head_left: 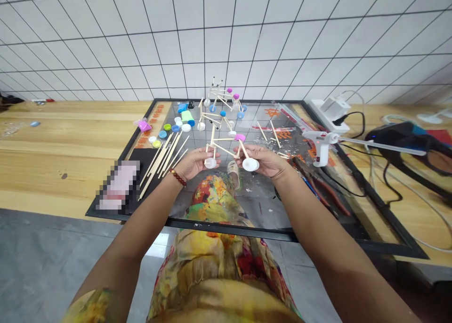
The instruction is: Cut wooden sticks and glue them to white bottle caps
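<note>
Pinching the little stick bike (pixel 226 139) down low, the left hand (pixel 196 163) is gripping beside one white wheel (pixel 210 163) and the right hand (pixel 264 161) is pinching beside the other. Both are holding the bike over the black-edged glass board (pixel 226 228). To the right of the bike, pliers (pixel 334 193) are lying by the right arm (pixel 310 222), and a white glue gun (pixel 321 149) is resting farther back. To the bike's left, thin sticks (pixel 169 154) are lying in a bunch, with bright bottle caps (pixel 162 134) behind them. Behind the bike, a blue-seat bike (pixel 222 113) is standing in front of pink-seat bikes (pixel 236 96) and a white tile wall (pixel 219 36).
</note>
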Tool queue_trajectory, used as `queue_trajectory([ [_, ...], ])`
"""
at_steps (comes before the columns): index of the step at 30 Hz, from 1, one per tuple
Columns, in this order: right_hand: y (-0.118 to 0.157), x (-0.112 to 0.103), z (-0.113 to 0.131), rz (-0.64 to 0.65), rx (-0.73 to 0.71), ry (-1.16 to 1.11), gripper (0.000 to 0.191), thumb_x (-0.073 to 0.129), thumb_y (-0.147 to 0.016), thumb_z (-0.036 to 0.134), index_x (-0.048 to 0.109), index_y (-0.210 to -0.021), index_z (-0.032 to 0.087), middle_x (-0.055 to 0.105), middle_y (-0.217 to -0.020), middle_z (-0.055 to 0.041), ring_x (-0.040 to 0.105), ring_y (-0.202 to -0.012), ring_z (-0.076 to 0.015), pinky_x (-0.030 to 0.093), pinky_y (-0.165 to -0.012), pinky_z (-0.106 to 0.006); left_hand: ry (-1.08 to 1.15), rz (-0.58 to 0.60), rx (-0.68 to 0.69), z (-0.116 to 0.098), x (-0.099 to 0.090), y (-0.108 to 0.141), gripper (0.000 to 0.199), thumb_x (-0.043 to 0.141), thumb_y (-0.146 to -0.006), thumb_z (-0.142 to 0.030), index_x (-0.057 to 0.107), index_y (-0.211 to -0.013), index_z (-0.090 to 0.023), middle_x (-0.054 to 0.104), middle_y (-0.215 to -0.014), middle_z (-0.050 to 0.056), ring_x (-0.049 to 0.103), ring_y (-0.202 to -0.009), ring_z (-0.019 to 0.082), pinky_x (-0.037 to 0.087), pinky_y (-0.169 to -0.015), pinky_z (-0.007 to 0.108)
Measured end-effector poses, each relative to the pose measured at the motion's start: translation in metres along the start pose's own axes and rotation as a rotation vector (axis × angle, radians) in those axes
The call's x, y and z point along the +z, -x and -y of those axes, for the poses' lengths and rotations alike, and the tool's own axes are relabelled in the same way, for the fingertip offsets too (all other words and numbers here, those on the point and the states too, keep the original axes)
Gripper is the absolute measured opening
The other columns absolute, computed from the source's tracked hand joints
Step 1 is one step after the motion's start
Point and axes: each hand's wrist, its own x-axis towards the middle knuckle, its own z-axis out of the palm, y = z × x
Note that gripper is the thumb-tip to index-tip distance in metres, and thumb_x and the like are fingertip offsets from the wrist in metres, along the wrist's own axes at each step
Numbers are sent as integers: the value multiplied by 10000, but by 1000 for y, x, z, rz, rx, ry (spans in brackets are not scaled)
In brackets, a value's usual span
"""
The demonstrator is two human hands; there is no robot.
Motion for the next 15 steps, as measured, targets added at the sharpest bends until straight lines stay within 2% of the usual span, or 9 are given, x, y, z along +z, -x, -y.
queue_trajectory([
  [2, 0, -2, -1, -11, -17, -24, 420, 932, -632, 405, 751, -948, 196, 770, -820, -19, 696, -684, -136, 574, -650, -246, -9, 10, -15, 0, 1, 1, 290, 808, -756, -177, 704, -1022, -123, 788, -1051, 133, 779, -917, 269, 566, -1020, 515],
  [5, 0, -4, -3, -46, -39, -30, 383, 949, -613, 379, 739, -870, 188, 740, -728, 1, 668, -626, -110, 562, -632, -223, -12, 11, -35, 1, 2, 1, 326, 827, -733, -167, 709, -1035, -124, 784, -1051, 124, 778, -924, 268, 575, -1000, 500],
  [9, -4, -4, -6, -130, -30, -19, 362, 961, -584, 361, 728, -795, 181, 732, -685, -15, 653, -581, -131, 575, -600, -262, -25, 22, -15, 3, 1, 2, 376, 839, -704, -144, 715, -1059, -133, 776, -1086, 122, 772, -937, 255, 569, -1010, 488],
  [11, -9, -7, -7, -235, -55, -46, 336, 952, -590, 327, 723, -796, 193, 744, -709, -17, 656, -590, -134, 585, -604, -268, -34, 22, 11, 4, 1, 1, 400, 841, -678, -120, 718, -1058, -139, 771, -1093, 111, 768, -948, 247, 563, -1020, 479],
  [15, -20, -19, -9, -575, -231, -135, 231, 871, -692, 250, 683, -824, 229, 739, -743, 15, 670, -646, -114, 588, -640, -238, -29, 25, 32, 4, 0, 1, 418, 845, -656, -116, 724, -1055, -147, 767, -1078, 92, 765, -958, 245, 558, -1027, 480],
])
